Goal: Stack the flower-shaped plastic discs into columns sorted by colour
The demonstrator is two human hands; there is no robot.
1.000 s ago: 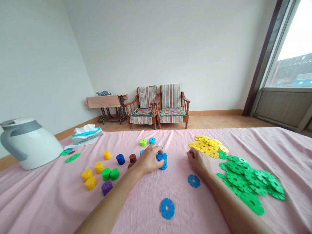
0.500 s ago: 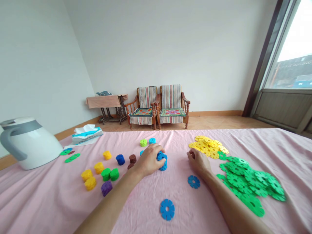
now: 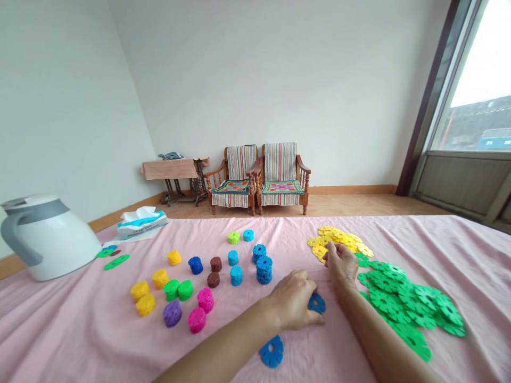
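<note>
"So, in the head view, where are the hands?"

"The left hand (image 3: 294, 300) spans a loose blue disc (image 3: 321, 306), thumb and fingers apart at its edges, probably because a flat piece lifts easiest by the rim; whether they pinch it, I cannot tell; the disc lies right of the tall blue stack (image 3: 264, 272), with a second blue disc (image 3: 271, 361) nearer the wearer."

"And the right hand (image 3: 343, 266)?"

"Its fingers are curled together by the yellow discs (image 3: 339, 236); whether anything is held, I cannot tell; it seems to rest there to leave the left hand room."

"Why the little stacks, like the magenta pair (image 3: 205, 301)?"

"Each shows a single colour, presumably to keep like with like; the green discs (image 3: 407, 298) lie heaped loosely on the right."

"And the surface, the room?"

"A rumpled pink cloth (image 3: 120, 346), whose folds could tip a stack; a white jug (image 3: 66, 242) and tissue pack (image 3: 141, 223) at the left; beyond, two armchairs (image 3: 280, 165) before a pale wall (image 3: 239, 69); a window (image 3: 479, 122) at the right."
</note>
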